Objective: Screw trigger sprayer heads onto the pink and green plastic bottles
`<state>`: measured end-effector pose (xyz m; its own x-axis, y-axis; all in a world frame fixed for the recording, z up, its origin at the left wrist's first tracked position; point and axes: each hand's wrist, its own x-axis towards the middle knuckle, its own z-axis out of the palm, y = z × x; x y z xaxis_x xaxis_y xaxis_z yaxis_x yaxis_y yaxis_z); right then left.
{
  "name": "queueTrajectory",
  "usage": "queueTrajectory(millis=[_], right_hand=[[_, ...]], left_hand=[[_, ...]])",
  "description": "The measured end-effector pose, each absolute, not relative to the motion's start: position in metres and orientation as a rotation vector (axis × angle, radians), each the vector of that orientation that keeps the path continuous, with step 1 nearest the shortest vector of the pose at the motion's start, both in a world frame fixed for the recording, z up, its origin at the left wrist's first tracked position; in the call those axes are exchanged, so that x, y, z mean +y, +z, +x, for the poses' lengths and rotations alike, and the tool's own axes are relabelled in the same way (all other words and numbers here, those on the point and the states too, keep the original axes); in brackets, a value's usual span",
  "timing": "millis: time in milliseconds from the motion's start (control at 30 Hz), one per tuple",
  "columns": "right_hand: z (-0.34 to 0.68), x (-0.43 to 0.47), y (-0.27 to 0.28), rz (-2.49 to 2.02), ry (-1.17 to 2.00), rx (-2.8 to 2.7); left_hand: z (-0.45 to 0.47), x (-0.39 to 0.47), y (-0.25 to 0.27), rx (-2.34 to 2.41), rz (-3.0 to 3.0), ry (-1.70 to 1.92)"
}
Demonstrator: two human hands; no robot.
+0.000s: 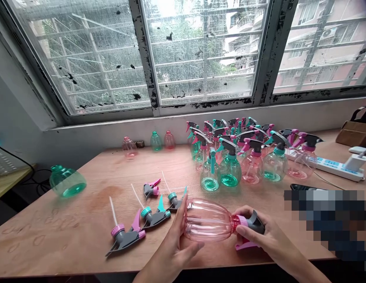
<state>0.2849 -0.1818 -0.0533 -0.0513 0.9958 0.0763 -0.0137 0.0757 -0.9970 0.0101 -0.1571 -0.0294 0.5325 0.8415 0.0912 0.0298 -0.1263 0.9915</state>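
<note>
A clear pink spray bottle point(210, 221) lies on its side in the air above the table's front edge, its base toward the left. My left hand point(178, 241) cups the base end, fingers behind it and thumb below. At the neck, my right hand point(259, 232) grips the grey and pink spray head point(253, 223), whose pink collar meets the bottle's mouth. The pink trigger points down. Left of my hands lie loose spray heads: a pink and grey one point(125, 237), a teal and grey one point(155, 217), another teal one point(173, 199) and a small pink one point(151, 190).
Many assembled spray bottles point(230, 171) crowd the back right. A green bottle body point(67, 182) lies at the left edge; a pink one point(129, 147), a green one point(156, 141) and another pink one point(169, 140) stand by the wall. A power strip point(333, 167) and phone point(306, 187) are right.
</note>
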Motion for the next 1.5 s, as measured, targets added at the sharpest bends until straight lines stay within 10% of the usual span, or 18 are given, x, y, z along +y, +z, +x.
queueTrajectory(millis=[1500], right_hand=[[0.285, -0.174, -0.063, -1.117, 1.127, -1.38]], left_hand=[[0.01, -0.138, -0.083, 0.747, 1.887, 1.043]])
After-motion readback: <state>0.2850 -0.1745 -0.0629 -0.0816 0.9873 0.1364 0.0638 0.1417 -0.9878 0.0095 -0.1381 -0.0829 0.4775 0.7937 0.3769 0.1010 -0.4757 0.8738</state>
